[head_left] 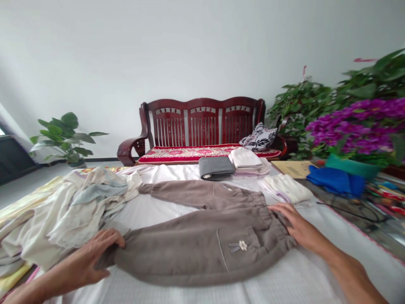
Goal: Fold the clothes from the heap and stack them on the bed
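A pair of grey-brown trousers [177,245] lies spread sideways on the white cloth, legs to the left and elastic waistband to the right. A small white flower decorates the nearer leg. My left hand [98,253] is at the cuff of that leg, its fingers curled over the fabric and its thumb lower down. At the waistband, my right hand [294,223] has its fingers around the gathered edge; part of its grip is hidden.
A loose heap of pale clothes [88,202] lies on the left. Beyond the trousers are a folded dark grey garment [217,168] and folded white clothes [247,160]; another white folded piece [287,188] sits rightward. Blue cloth [335,179], purple flowers [357,124] and a wooden bench [202,122] surround this.
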### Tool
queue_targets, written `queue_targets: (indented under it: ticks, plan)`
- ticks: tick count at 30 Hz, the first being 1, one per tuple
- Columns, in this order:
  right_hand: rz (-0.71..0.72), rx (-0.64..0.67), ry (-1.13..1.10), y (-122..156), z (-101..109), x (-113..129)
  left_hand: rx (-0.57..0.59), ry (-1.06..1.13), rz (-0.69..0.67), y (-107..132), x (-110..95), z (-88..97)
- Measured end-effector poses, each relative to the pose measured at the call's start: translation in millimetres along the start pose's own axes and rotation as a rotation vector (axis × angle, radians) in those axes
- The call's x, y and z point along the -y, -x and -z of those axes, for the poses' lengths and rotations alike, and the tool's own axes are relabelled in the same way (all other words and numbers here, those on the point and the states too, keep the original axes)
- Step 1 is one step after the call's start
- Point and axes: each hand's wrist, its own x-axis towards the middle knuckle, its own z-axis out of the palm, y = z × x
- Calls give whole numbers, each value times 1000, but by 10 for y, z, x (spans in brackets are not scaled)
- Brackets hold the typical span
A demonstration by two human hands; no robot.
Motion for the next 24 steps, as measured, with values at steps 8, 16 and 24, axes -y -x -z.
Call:
queue_targets:
  ticks: [8,16,24]
  plan:
    - [39,164,-99,35,136,129,-168,-150,-31,-14,-177,-145]
    - [57,216,-139,-3,37,96,-281,-184,-36,-74,-140,-251]
    - [4,-3,-394,-157,26,214,-221,311,259,-413,97,122]
